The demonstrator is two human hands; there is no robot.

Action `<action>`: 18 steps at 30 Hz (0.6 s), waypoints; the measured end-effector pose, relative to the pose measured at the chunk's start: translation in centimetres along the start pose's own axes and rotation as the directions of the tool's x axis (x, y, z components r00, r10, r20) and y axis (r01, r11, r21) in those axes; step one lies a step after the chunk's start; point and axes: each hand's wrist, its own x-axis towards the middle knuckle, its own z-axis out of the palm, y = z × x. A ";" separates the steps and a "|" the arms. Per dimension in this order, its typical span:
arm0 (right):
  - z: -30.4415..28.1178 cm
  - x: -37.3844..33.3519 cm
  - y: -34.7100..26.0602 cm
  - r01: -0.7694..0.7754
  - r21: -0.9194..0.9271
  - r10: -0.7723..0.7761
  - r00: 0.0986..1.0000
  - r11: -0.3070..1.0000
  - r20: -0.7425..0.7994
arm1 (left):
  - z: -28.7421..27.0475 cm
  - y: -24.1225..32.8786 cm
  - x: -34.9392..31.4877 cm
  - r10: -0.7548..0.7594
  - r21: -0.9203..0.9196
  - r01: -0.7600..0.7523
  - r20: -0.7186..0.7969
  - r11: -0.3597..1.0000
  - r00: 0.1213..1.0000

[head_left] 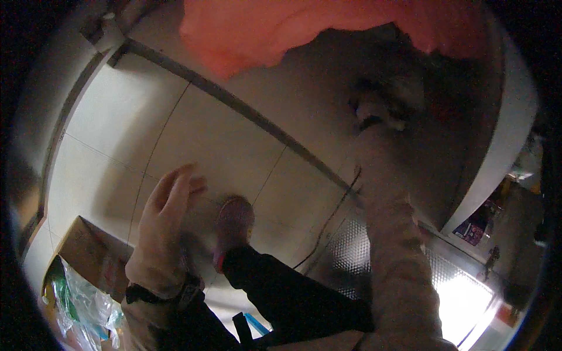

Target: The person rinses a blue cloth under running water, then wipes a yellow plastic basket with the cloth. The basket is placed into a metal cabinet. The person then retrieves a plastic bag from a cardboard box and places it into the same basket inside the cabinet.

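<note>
My left hand [172,190] hangs above the pale tiled floor [199,128]. Its fingers are loosely bent and apart, with nothing between them. A dark band [149,295] circles that wrist. My right arm, in a beige sleeve [398,240], stretches far forward into shadow. At its end my right hand [374,110] is close to a dark, shaggy-looking mass [404,88] beneath an orange-red cloth [252,35]. Deep shade hides its fingers, and whether they grip anything is unclear.
A cardboard box [88,248] holding clear plastic bags [88,301] stands at lower left. My foot in a purplish shoe [235,225] is on the floor. A thin dark cable [328,225] runs beside a shiny dimpled sheet [351,251]. A dark strip [246,117] crosses the floor.
</note>
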 end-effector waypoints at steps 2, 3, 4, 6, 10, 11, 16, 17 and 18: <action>-0.7 1.3 1.2 -0.021 0.001 0.021 0.999 1.000 0.033 | 0.3 -0.3 0.5 -0.069 -0.030 0.070 0.029 0.997 0.997; -0.9 1.5 1.2 -0.025 -0.007 0.026 0.999 1.000 0.042 | 0.5 -0.3 0.7 -0.064 -0.021 0.065 0.046 0.998 0.997; -1.1 1.2 1.1 -0.029 -0.023 0.030 0.998 0.999 0.051 | 0.7 -0.3 0.8 -0.086 -0.051 0.088 0.040 0.995 0.996; -1.1 -0.5 0.2 -0.021 -0.066 0.025 0.998 0.998 0.061 | 1.0 -0.1 0.8 -0.134 -0.086 0.137 0.044 0.987 0.990; 0.6 -7.0 -2.2 -0.061 0.196 0.076 0.995 0.979 -0.071 | 1.4 0.5 0.4 -0.113 -0.096 0.116 0.039 0.989 0.993; 1.3 -8.5 -2.6 -0.040 0.114 0.075 0.944 0.993 -0.321 | 1.4 0.6 0.2 -0.107 -0.095 0.111 0.043 0.989 0.993; 0.8 -9.1 -3.7 -0.035 0.053 0.053 0.924 0.998 -0.379 | 1.1 1.1 -0.5 -0.073 -0.070 0.079 0.092 0.994 0.993; -0.1 -8.6 -4.0 -0.070 0.153 0.105 0.967 0.986 -0.233 | 1.0 1.2 -0.5 -0.076 -0.039 0.079 0.092 0.996 0.993; -1.2 -8.1 -4.3 -0.076 0.191 0.111 0.977 0.979 -0.182 | 1.0 1.3 -0.5 -0.078 -0.008 0.079 0.096 0.997 0.992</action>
